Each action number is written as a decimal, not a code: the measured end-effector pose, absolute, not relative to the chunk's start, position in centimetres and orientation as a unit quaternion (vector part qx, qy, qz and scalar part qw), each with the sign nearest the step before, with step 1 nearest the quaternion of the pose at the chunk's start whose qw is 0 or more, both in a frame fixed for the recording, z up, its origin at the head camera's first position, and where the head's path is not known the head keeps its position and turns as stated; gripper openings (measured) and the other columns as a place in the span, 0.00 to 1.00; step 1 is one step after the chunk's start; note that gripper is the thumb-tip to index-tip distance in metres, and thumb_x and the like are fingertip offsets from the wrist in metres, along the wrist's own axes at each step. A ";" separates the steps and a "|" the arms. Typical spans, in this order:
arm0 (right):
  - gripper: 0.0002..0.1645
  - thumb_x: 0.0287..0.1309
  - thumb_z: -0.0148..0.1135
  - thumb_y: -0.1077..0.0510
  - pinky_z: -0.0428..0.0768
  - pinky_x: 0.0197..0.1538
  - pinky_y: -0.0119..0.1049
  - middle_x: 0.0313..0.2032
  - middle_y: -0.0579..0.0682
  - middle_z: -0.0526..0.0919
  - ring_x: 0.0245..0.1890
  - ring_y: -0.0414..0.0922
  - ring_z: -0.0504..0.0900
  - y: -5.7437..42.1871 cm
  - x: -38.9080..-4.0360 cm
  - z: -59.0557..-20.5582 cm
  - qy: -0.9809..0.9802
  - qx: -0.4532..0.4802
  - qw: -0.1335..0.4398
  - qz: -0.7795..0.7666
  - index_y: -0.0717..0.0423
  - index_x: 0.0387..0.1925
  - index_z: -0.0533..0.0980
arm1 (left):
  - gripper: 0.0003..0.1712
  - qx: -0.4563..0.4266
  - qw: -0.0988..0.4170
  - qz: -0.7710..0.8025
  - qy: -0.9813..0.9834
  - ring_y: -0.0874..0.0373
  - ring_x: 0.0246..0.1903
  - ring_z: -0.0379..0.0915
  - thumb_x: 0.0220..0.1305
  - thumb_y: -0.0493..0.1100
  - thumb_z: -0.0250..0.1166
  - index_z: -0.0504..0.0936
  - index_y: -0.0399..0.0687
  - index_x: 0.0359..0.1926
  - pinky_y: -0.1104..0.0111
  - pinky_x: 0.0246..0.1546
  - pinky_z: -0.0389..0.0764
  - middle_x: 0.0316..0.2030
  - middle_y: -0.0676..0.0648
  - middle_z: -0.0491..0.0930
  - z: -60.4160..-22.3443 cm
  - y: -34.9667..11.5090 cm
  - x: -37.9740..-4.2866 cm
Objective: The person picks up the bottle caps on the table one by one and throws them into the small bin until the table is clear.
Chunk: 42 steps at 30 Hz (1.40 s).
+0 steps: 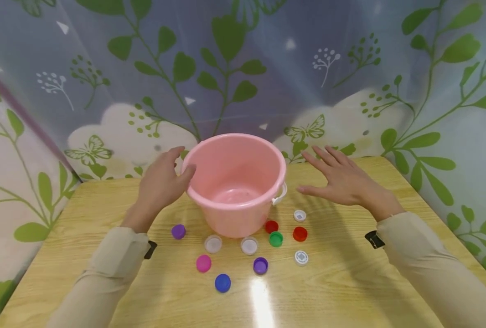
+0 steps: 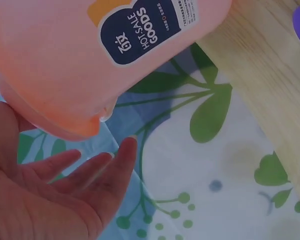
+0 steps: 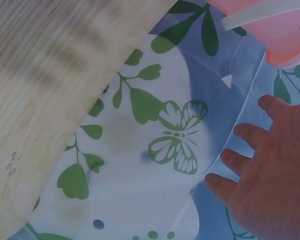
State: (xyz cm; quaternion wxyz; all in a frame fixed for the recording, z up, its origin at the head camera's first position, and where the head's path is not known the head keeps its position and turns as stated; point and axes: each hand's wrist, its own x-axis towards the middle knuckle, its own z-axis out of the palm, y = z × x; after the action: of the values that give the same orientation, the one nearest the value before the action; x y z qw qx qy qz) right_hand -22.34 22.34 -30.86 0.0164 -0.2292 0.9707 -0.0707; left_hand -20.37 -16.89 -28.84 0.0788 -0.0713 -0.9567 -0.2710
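Observation:
A pink bucket point(image 1: 235, 218) stands upright on the table, a white handle fitting on its right side. My left hand point(image 1: 161, 180) is at the bucket's left rim, its thumb over the edge and its other fingers loosely extended outside. Whether that thumb touches the rim I cannot tell. Right of the bucket, my right hand point(image 1: 341, 180) hovers apart from it with spread fingers and holds nothing. In front lie several bottle caps, among them a blue cap point(image 1: 223, 283), a pink cap point(image 1: 204, 263), a green cap point(image 1: 276, 239) and a red cap point(image 1: 300, 234).
The light wooden table point(image 1: 341, 291) bears everything. Behind it and at both sides hangs a leaf-patterned cloth point(image 1: 329, 100), close to the bucket's back. A label point(image 2: 140, 32) shows on the bucket's outside in the left wrist view.

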 end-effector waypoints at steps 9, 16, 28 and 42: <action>0.54 0.56 0.45 0.22 0.43 0.68 0.62 0.74 0.52 0.39 0.72 0.58 0.37 20.9 -22.6 -30.9 0.968 -0.242 0.015 -0.070 0.40 0.75 0.41 | 0.32 -0.051 0.042 -0.318 -0.946 0.44 0.45 0.78 0.68 0.45 0.54 0.59 0.36 0.69 0.56 0.38 0.81 0.57 0.35 0.72 -27.9 -16.5 -21.1; 0.53 0.57 0.44 0.22 0.44 0.68 0.61 0.74 0.50 0.38 0.72 0.56 0.36 20.3 -22.7 -30.8 0.967 -0.243 0.020 -0.075 0.40 0.75 0.42 | 0.35 -0.020 -0.057 -0.498 -0.865 0.44 0.40 0.79 0.68 0.37 0.56 0.53 0.30 0.70 0.65 0.31 0.84 0.56 0.31 0.67 -27.6 -17.5 -22.1; 0.52 0.57 0.43 0.21 0.47 0.68 0.63 0.74 0.52 0.40 0.72 0.58 0.39 20.6 -22.5 -31.2 0.967 -0.243 0.019 -0.072 0.39 0.75 0.44 | 0.30 0.023 -0.150 -0.624 -0.766 0.53 0.40 0.79 0.69 0.40 0.58 0.61 0.28 0.65 0.66 0.40 0.83 0.52 0.34 0.71 -28.3 -18.7 -22.5; 0.51 0.59 0.43 0.23 0.48 0.67 0.63 0.74 0.56 0.43 0.71 0.62 0.43 21.8 -22.4 -32.4 0.967 -0.242 0.025 -0.078 0.41 0.75 0.45 | 0.21 0.042 -0.182 -0.721 -0.667 0.56 0.37 0.77 0.69 0.39 0.59 0.63 0.36 0.57 0.69 0.37 0.83 0.47 0.41 0.70 -29.4 -19.4 -22.8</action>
State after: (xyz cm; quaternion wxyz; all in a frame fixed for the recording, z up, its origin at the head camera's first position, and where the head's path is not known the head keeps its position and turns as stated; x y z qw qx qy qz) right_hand -22.40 21.76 -32.38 0.0251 -0.2416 0.9669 -0.0776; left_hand -22.76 -19.43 -29.37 -0.1818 0.0417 -0.6671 -0.7213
